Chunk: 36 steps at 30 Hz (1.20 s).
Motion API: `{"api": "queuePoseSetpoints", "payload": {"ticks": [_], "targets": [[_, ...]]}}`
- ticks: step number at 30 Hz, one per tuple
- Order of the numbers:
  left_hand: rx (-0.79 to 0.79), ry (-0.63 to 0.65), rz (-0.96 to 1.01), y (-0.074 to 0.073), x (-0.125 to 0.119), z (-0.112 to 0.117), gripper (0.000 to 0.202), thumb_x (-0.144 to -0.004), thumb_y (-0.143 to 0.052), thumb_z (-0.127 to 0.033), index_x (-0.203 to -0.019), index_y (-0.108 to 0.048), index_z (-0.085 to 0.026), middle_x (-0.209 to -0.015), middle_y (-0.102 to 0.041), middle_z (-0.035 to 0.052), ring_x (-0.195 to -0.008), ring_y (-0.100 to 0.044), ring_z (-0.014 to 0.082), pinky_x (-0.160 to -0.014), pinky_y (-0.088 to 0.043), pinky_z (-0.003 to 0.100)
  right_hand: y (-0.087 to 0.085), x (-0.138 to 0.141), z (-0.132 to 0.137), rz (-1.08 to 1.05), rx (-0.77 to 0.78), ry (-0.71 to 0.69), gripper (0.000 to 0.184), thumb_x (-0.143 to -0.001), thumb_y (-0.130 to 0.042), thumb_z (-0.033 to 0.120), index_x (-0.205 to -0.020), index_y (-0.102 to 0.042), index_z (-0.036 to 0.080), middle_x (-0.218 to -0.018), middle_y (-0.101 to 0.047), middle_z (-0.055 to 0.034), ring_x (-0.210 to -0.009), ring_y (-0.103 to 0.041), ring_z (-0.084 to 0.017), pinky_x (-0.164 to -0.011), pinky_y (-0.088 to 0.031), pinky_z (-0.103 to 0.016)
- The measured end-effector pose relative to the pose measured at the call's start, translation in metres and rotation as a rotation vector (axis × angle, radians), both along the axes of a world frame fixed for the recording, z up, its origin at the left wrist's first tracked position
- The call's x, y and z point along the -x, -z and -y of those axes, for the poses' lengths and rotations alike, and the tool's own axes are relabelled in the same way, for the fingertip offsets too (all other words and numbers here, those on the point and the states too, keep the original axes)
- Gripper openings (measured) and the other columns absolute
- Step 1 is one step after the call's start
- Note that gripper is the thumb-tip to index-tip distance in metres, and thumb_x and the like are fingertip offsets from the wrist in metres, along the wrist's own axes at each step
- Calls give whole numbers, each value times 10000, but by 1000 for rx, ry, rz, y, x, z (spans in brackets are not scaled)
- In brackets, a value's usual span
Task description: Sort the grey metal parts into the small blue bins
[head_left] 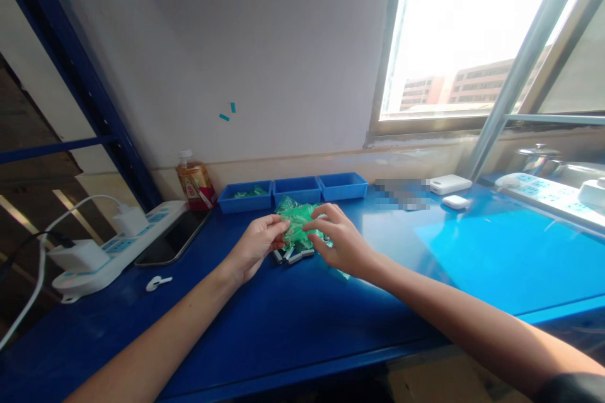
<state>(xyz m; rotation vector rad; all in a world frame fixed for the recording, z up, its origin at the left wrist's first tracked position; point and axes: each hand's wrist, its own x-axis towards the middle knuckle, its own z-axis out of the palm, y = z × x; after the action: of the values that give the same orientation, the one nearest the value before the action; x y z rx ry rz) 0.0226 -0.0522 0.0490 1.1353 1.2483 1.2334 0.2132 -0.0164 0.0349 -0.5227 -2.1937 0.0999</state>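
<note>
My left hand (pixel 258 245) and my right hand (pixel 341 239) meet over a crumpled green plastic bag (pixel 297 217) at the middle of the blue table (pixel 283 321). Both hands pinch the bag's film from either side, fingers curled. Under the bag, between the hands, several small silver cylinders (pixel 292 257) lie on the table. Part of the bag is hidden behind my right hand.
Three blue trays (pixel 297 191) line the wall behind the bag; the left one holds green pieces. A drink bottle (pixel 195 184), a dark phone (pixel 174 238), a white power strip (pixel 113 245) with plugs and a white earbud (pixel 157 282) lie at the left. White cases (pixel 449 184) sit at the right.
</note>
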Motion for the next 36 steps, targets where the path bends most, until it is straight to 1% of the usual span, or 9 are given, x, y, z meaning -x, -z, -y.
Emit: {"api": "queuePoseSetpoints", "payload": {"ticks": [7, 10, 13, 17, 20, 22, 24, 29, 36], "targets": [[-9, -309, -21, -1, 36, -22, 366, -588, -799, -297, -876, -646, -132, -692, -625, -4, -537, -559, 81, -525, -429, 206, -2, 0, 1, -65, 14, -6, 362, -757, -455, -1, -1009, -604, 211, -1040, -469, -94, -958, -486, -214, -775, -484, -360], [-101, -483, -101, -14, 63, -46, 355, -621, -775, -277, -908, -612, -145, -650, -603, -12, -522, -557, 86, -510, -422, 204, -3, 1, 1, -89, 27, 0, 421, -714, -415, -29, -1025, -586, 196, -1045, -436, -92, -913, -495, -195, -739, -482, -331], [-121, -563, -167, -29, 90, -74, 275, -688, -713, -262, -902, -587, -143, -621, -571, -16, -545, -559, 98, -534, -421, 211, -3, 2, 1, -95, 28, 2, 438, -690, -409, -38, -1029, -574, 186, -1025, -433, -83, -880, -498, -177, -741, -476, -310], [-80, -567, -310, -28, 111, -92, 290, -682, -707, -348, -818, -622, -106, -727, -617, 83, -778, -625, 238, -684, -472, 326, -6, 0, -1, -110, 23, 42, 417, -703, -426, -28, -1022, -567, 200, -992, -450, -80, -894, -495, -190, -749, -471, -318], [-212, -628, -672, -13, 109, -81, 457, -658, -708, -432, -965, -642, -101, -1038, -609, 159, -1015, -574, 320, -883, -433, 389, -7, 0, -2, -121, 28, 59, 369, -742, -425, -2, -1025, -563, 191, -984, -450, -84, -882, -495, -194, -739, -472, -326], [-322, -569, -991, -1, 99, -67, 464, -740, -609, -465, -1047, -635, -119, -1143, -578, 158, -1029, -573, 305, -928, -415, 384, -6, -1, -2, -119, 32, 64, 348, -763, -413, 13, -1023, -556, 194, -987, -440, -78, -854, -495, -180, -730, -474, -316], [-349, -379, -1152, 8, 84, -52, 391, -802, -524, -480, -990, -666, -167, -1077, -628, 114, -992, -591, 271, -913, -423, 353, -5, 0, -2, -115, 34, 74, 340, -775, -402, 25, -1024, -546, 208, -987, -429, -68, -835, -492, -164, -729, -473, -299], [-340, -47, -1212, 17, 50, -32, 407, -786, -529, -544, -936, -710, -212, -1019, -673, 94, -1001, -584, 288, -901, -412, 362, -4, 0, -1, -108, 25, 83, 321, -778, -396, 39, -1020, -529, 203, -1001, -417, -68, -827, -483, -156, -723, -467, -285], [-317, -91, -1129, 26, 40, -30, 407, -672, -640, -555, -884, -721, -217, -986, -681, 111, -1005, -555, 339, -892, -395, 403, -7, -1, 1, -85, 39, 75, 356, -722, -402, 9, -1001, -519, 195, -988, -406, -63, -836, -474, -165, -717, -454, -287]]}}
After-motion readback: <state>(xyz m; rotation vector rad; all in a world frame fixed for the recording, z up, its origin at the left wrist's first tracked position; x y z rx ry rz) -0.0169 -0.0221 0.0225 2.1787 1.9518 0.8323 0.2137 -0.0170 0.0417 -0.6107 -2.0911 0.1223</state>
